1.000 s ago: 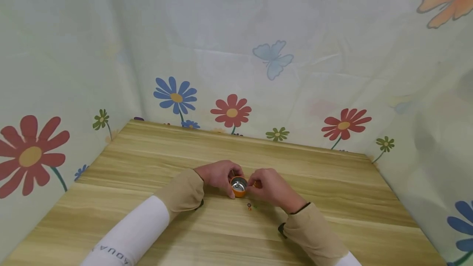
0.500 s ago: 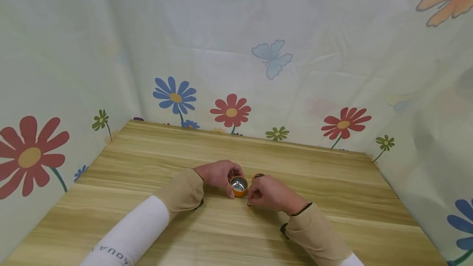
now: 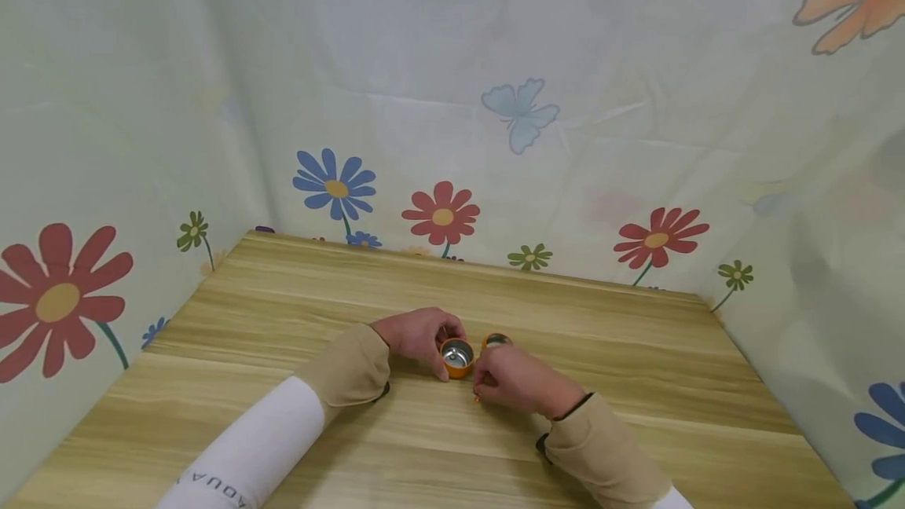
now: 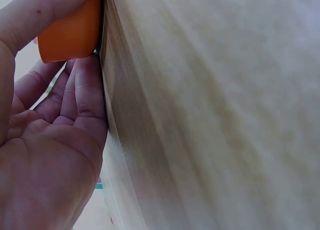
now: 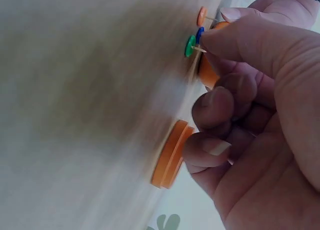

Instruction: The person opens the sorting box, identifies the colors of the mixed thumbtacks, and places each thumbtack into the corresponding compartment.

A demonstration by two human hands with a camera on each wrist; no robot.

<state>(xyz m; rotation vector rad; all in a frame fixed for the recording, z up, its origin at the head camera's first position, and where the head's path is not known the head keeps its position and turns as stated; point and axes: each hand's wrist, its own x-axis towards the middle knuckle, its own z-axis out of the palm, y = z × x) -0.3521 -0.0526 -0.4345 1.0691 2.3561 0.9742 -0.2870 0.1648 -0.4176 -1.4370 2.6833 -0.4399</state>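
Note:
My left hand [image 3: 423, 340] grips a small orange cup [image 3: 457, 358] with a shiny metal inside, standing on the table; its orange wall [image 4: 75, 35] sits between thumb and fingers in the left wrist view. To the right, my right hand [image 3: 519, 379] is low over the table, thumb and forefinger pinching a blue thumbtack [image 5: 200, 35]. Its pin is hidden behind the thumb. Close beside it lie a green thumbtack [image 5: 190, 46] and an orange thumbtack [image 5: 201, 16], heads against the table and pins pointing up.
Behind my right hand sits an orange lid-like piece [image 3: 497, 338] with a dark, shiny inside, partly covered by the hand. The wood-grain table [image 3: 339, 430] meets a flower-printed cloth backdrop [image 3: 396, 45] at its back and sides.
My right hand has left the orange lid-like piece and come down nearer to me onto the thumbtacks, covering most of them. The left hand keeps its hold on the cup.

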